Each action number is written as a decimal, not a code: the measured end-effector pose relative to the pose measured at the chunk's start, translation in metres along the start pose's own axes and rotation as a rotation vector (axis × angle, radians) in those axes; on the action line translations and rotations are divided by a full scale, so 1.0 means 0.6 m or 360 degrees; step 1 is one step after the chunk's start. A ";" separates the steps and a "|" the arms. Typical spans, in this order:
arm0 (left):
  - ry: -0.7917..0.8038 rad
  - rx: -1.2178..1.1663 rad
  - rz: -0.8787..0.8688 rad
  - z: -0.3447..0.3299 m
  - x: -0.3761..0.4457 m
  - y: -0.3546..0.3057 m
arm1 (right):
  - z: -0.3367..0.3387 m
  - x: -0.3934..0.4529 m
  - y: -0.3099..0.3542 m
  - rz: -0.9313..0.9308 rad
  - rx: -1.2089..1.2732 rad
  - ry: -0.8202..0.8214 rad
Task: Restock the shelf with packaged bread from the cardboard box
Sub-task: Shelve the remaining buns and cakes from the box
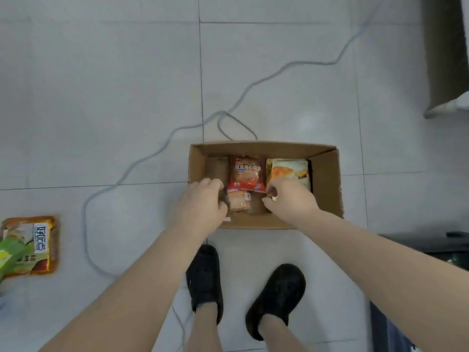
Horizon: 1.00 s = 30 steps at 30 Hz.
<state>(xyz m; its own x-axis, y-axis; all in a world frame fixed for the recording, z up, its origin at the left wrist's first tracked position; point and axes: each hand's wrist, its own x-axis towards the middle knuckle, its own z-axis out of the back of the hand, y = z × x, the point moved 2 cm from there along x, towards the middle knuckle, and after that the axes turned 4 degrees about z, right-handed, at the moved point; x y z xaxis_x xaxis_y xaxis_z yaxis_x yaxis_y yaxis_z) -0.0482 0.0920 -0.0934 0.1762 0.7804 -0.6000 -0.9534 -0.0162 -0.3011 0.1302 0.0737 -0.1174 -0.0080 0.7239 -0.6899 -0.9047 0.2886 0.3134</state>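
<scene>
An open cardboard box [326, 179] sits on the tiled floor in front of my feet. Inside lie a red bread packet [246, 174], a yellow-orange bread packet [289, 170] to its right, and a clear-wrapped bread [239, 201] nearer to me. My left hand [203, 201] reaches into the box, its fingers curled at the left edge of the clear-wrapped bread. On the right side of that bread my right hand [289, 196] pinches the lower right corner of the red packet. How firmly either hand holds is partly hidden.
A grey cable [162, 146] snakes over the floor behind and left of the box. An orange packet [33, 246] lies at the left edge beside green packaging [10, 252]. My black shoes [205, 275] stand just behind the box. A dark object [446, 247] is at right.
</scene>
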 end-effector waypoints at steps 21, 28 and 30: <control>-0.0087 -0.0616 -0.0040 -0.282 0.209 0.105 | -0.319 0.314 -0.068 -0.0217 0.1115 0.0550; 0.0116 -0.0058 -0.0392 -0.272 0.225 0.082 | -0.219 0.251 -0.108 -0.0388 0.1564 0.1040; 0.0023 -0.0235 -0.0364 -0.265 0.233 0.069 | -0.197 0.241 -0.129 -0.0179 0.1669 0.1056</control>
<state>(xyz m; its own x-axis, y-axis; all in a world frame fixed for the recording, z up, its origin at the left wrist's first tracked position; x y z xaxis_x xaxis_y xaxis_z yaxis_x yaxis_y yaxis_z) -0.0244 0.1012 -0.3077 0.3872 0.7654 -0.5140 -0.8426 0.0675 -0.5342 0.1487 0.0823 -0.3186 -0.4421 0.2948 -0.8471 -0.1409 0.9099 0.3902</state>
